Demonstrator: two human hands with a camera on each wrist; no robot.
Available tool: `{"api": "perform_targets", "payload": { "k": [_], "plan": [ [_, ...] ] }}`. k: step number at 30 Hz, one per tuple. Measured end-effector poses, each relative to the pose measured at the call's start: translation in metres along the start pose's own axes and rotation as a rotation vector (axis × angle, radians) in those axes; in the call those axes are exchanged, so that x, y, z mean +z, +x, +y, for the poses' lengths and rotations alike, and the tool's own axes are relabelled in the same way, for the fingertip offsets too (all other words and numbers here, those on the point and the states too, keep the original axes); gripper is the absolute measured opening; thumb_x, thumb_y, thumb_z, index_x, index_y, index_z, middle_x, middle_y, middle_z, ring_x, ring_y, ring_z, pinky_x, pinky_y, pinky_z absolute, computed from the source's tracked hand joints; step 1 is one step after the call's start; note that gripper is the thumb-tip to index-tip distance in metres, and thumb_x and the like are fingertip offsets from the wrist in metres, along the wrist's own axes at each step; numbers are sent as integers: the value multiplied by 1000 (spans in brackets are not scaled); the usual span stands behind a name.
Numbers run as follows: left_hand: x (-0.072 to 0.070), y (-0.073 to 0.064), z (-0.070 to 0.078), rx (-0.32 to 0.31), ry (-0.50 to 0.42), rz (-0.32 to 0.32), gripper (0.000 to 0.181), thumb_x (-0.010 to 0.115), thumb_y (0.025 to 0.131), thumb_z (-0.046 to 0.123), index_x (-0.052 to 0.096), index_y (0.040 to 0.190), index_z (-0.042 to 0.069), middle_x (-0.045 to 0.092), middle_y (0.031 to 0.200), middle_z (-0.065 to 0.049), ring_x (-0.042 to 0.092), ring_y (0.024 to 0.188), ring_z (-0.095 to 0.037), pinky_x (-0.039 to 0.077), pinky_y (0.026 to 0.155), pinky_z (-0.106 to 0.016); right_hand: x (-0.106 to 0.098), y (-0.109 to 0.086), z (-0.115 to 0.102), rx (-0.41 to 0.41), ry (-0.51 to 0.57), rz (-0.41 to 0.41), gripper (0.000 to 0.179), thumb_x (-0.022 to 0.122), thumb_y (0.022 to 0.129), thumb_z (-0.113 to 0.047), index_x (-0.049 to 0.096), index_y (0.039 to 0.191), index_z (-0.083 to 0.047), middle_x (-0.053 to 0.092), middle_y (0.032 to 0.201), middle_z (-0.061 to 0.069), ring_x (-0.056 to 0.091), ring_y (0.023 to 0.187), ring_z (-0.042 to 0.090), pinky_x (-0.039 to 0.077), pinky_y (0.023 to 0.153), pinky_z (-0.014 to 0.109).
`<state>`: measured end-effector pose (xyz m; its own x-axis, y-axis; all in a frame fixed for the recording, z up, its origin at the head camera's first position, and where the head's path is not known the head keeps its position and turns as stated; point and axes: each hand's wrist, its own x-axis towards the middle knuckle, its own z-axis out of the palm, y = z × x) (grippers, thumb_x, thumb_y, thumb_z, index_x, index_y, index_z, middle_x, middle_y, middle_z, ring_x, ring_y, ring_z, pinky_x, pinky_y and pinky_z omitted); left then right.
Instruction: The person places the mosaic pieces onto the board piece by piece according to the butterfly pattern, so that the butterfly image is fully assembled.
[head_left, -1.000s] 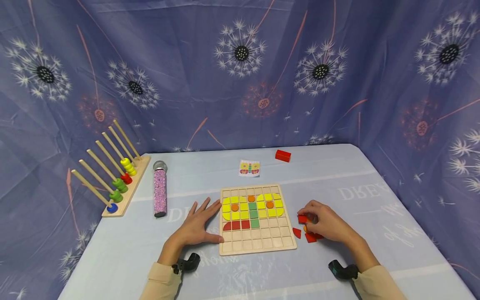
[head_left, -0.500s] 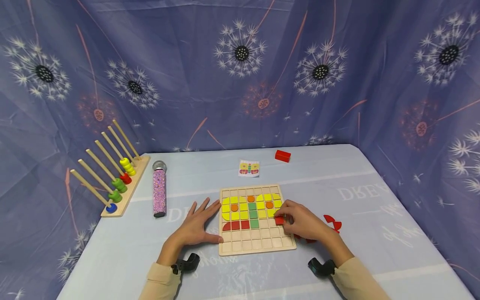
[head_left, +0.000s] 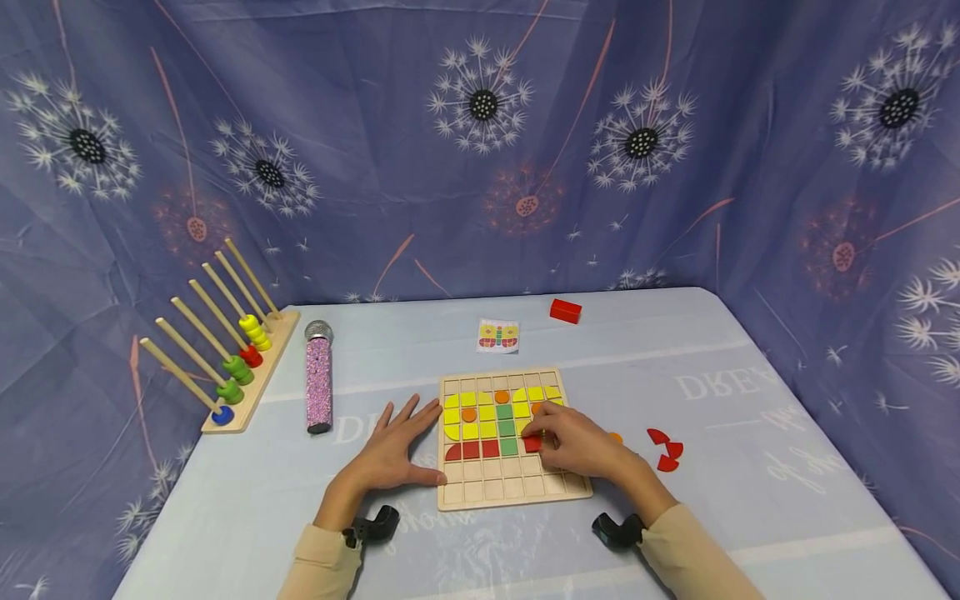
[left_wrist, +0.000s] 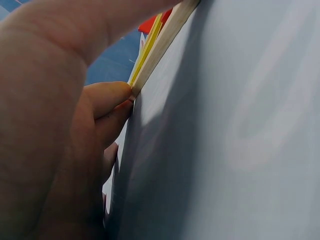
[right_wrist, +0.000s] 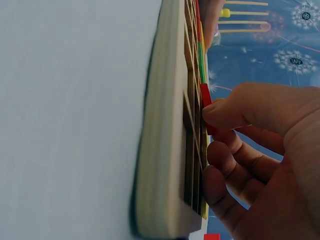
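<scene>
A wooden grid board (head_left: 480, 493) lies mid-table, its upper cells filled with yellow, orange, green and red tiles. Along its left edge rests my left hand (head_left: 397, 450), fingers spread, with thumb and fingertips at the rim. In the left wrist view the fingertips touch the board's side (left_wrist: 165, 45). My right hand (head_left: 581, 446) pinches a red square tile (head_left: 532, 445) over the board, just right of the green column (head_left: 507, 429). The right wrist view shows the thumb on that red tile (right_wrist: 205, 95), close over the grid, the other fingers curled behind it.
Right of the board lie several loose red pieces (head_left: 667, 463) and an orange piece (head_left: 616, 437), partly behind the right hand. Behind the board are a pattern card (head_left: 498, 336) and a red block (head_left: 566, 312). A glittery microphone (head_left: 318, 383) and a bead-peg stand (head_left: 258, 387) occupy the left.
My right hand has picked the red square tile from the loose pieces and carried it left over the board, near the green column. The left hand stays at the board's edge.
</scene>
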<state>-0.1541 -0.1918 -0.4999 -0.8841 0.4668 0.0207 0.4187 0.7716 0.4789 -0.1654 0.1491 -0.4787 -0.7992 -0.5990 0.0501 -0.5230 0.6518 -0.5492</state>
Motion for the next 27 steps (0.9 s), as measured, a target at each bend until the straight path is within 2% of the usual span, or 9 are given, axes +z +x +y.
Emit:
{"api": "perform_targets", "payload": {
  "k": [4,15,24,27],
  "plan": [
    [1,0,-1,-5,5,-3,113,72,61,73,32,152,19,25,156,7,8,145,-22,-4,115,-51,2,2,-2,-22,-11,-4,34,66,76,-7,73,105,-25,50,87,-9,47,76,8,42,63,25],
    [0,1,-1,-8,8,-3,113,72,61,74,31,152,20,25,156,9,7,145,-22,-5,115,-50,2,2,-3,-34,-20,13,29,68,78,-11,73,104,-24,52,87,-9,47,73,7,42,62,24],
    [2,1,-2,-9,5,-4,114,72,61,75,31,152,20,24,156,9,6,146,-20,-5,115,-48,-9,-14,10,55,43,55,23,72,83,-16,72,106,-24,59,95,-14,51,83,9,47,72,25],
    [2,1,-2,-11,5,4,114,72,60,75,32,152,20,25,156,9,7,146,-20,-5,115,-48,-17,-25,17,78,64,87,23,73,83,-15,72,105,-22,59,93,-14,52,81,9,48,69,25]
  ]
}}
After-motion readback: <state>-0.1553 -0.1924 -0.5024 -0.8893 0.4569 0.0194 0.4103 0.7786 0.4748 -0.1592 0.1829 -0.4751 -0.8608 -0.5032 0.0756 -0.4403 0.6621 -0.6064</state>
